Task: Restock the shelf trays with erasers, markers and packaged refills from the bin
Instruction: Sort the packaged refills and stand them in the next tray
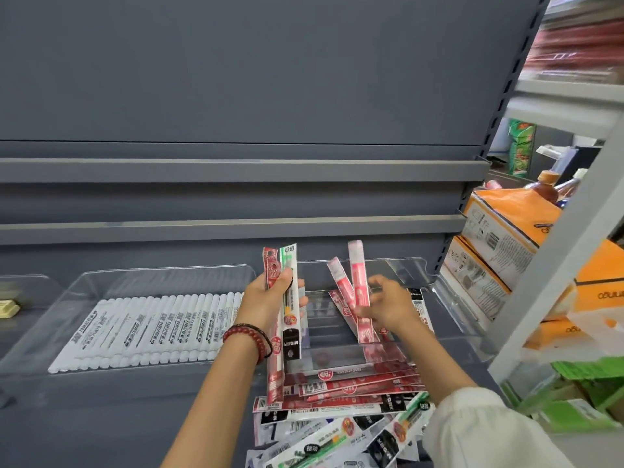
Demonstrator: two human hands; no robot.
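Observation:
My left hand (266,300) grips an upright bundle of long refill packs (287,265), red and green-white ones. My right hand (388,305) pinches two pink refill packs (358,282) over the clear right tray (449,298), where a few more packs lie. A loose pile of refill packs (341,396) is spread on the shelf in front of that tray, reaching the bottom edge. The clear middle tray (84,285) holds a flat row of white markers (152,332).
A third clear tray at the far left holds a small yellow eraser (8,309). Grey shelf rails and a back panel rise behind the trays. Orange-and-white boxes (499,231) and bottles stand at the right, behind a slanted grey upright; green packages lie lower right.

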